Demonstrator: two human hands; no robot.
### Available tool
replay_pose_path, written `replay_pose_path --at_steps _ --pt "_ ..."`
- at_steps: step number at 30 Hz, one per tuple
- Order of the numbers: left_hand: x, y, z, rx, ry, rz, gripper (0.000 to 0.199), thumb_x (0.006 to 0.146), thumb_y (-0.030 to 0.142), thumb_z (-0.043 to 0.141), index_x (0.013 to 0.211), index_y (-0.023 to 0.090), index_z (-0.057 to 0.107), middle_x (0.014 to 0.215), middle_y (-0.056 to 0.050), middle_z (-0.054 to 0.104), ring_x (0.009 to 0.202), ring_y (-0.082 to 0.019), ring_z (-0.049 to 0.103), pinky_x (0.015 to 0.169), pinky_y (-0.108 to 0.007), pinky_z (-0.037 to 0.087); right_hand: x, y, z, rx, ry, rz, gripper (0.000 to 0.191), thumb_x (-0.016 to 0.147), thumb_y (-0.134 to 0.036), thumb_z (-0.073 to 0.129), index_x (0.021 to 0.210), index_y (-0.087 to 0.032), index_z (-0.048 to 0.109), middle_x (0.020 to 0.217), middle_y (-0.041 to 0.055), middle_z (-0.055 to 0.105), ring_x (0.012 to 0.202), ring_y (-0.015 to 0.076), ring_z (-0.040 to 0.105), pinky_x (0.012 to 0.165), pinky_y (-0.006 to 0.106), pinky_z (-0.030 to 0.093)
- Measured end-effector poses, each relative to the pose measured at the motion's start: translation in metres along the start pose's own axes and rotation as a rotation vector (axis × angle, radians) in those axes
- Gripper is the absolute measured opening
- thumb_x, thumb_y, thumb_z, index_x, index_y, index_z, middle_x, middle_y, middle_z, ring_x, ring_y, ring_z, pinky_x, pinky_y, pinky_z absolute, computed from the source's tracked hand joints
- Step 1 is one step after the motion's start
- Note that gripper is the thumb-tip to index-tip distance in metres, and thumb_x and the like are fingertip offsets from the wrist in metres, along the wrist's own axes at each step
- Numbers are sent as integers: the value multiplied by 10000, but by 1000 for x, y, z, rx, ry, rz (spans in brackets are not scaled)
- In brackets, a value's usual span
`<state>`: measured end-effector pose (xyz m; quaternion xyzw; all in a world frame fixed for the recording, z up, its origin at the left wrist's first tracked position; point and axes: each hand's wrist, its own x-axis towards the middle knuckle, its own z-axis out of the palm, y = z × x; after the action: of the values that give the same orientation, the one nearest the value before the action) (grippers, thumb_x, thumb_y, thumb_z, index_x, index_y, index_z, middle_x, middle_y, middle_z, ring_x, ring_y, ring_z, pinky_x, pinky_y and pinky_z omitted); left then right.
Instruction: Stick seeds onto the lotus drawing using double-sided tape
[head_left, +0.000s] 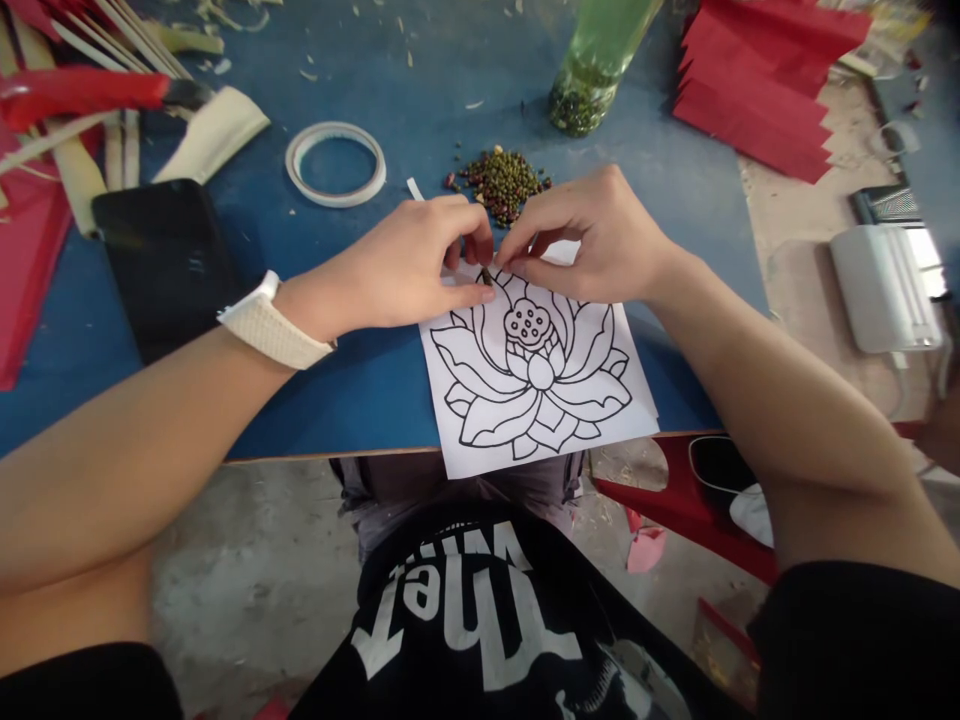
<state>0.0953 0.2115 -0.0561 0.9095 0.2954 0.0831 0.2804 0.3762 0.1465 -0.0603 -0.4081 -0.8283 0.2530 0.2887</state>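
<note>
In the head view, the left hand (427, 255) curls, thumb and fingertips narrowly apart with a small dark piece (486, 276) between them; whether it is gripped, I cannot tell. Just beside, the right hand (592, 235) has fingertips drawn close, any hold unclear. Under both hands lies the flower drawing (540, 372); just beyond them, the bean pile (504, 182) on the table (450, 80).

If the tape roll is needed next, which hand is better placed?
Probably the left hand: the tape roll lies close to it, while the right hand is farther off, with the left between.
</note>
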Motion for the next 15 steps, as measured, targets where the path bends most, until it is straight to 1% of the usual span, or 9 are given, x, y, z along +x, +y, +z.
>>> replay_pose_path --at_steps 2,4,6,8,11,13,15 --pt "1 0 4 7 17 -2 415 956 588 826 1259 305 824 1297 -70 877 1165 -341 849 1116 -516 684 0 0 2 14 12 -7 141 1044 -332 835 1049 -365 971 1086 24 986 940 264 898 987 440 811" --pt "3 0 7 -2 18 -2 401 967 599 820 1245 310 819 1221 -53 875 1153 -331 852 1114 -490 687 1 3 3 39 18 -19 123 994 -316 876 1040 -361 980 1063 25 990 896 252 881 959 420 799" --pt "3 -1 9 -14 15 2 397 979 604 820 1243 307 821 1167 -44 871 1140 -323 853 1107 -478 692 3 6 5 70 26 -42 126 940 -304 909 1024 -360 985 1027 20 986 855 251 868 920 422 795" --pt "3 -4 9 -21 15 9 407 995 606 827 1268 304 825 1177 -40 871 1154 -320 854 1109 -477 693 4 9 5 94 33 -43 119 922 -299 918 1008 -349 983 1007 24 981 848 265 871 904 440 798" --pt "4 -10 5 -45 -13 26 429 1021 615 834 1300 290 830 1203 -44 867 1140 -308 832 1092 -486 691 4 11 4 112 25 -6 94 959 -293 898 1003 -327 973 1024 40 980 884 270 884 922 444 798" --pt "5 -14 0 -97 -48 46 438 1068 633 825 1303 264 839 1198 -60 873 1097 -283 783 1070 -491 685 4 11 3 123 6 -13 107 966 -280 889 1020 -317 974 1038 37 980 896 245 881 911 404 782" --pt "6 -18 -6 -182 -70 57 446 1106 667 832 1263 250 852 1171 -81 880 1071 -272 741 1057 -499 680 3 10 2 129 -18 -20 132 965 -265 886 1051 -299 979 1056 32 979 894 217 870 911 366 766"
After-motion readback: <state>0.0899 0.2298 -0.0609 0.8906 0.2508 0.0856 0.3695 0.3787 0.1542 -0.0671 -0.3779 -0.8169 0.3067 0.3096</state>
